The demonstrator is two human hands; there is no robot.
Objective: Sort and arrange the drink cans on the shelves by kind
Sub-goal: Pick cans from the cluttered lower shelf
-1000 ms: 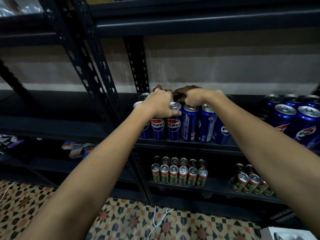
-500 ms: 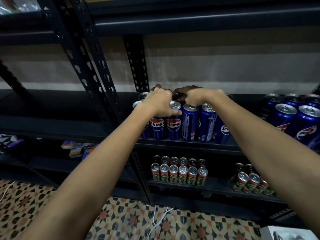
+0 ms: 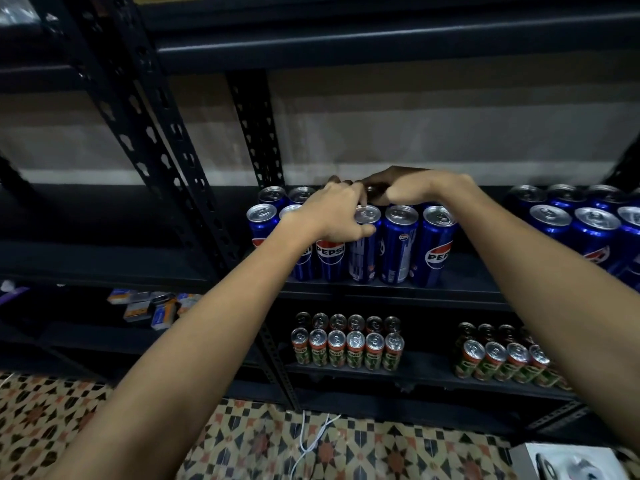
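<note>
Several tall blue Pepsi cans (image 3: 399, 244) stand in rows on the middle shelf (image 3: 450, 289). My left hand (image 3: 332, 213) reaches over the front row, its fingers curled onto a back-row can, the thumb against the rim of a front can (image 3: 367, 216). Right beside it, fingertips almost meeting, my right hand (image 3: 412, 188) curls down over the back-row can tops. The cans under both hands are mostly hidden. More Pepsi cans (image 3: 594, 233) stand at the shelf's right end. Small red-and-green cans (image 3: 346, 348) form two groups on the shelf below, the second group (image 3: 502, 358) to the right.
Black slotted uprights (image 3: 152, 161) frame the racks, and another shelf (image 3: 381, 39) runs above. Small packets (image 3: 152, 306) lie on a lower left shelf. A white cable (image 3: 311, 441) hangs over the patterned floor. A white box (image 3: 568, 462) sits at the bottom right.
Both hands stay over the same cluster of Pepsi cans, shifted slightly to the right. The cans stand much as before.
</note>
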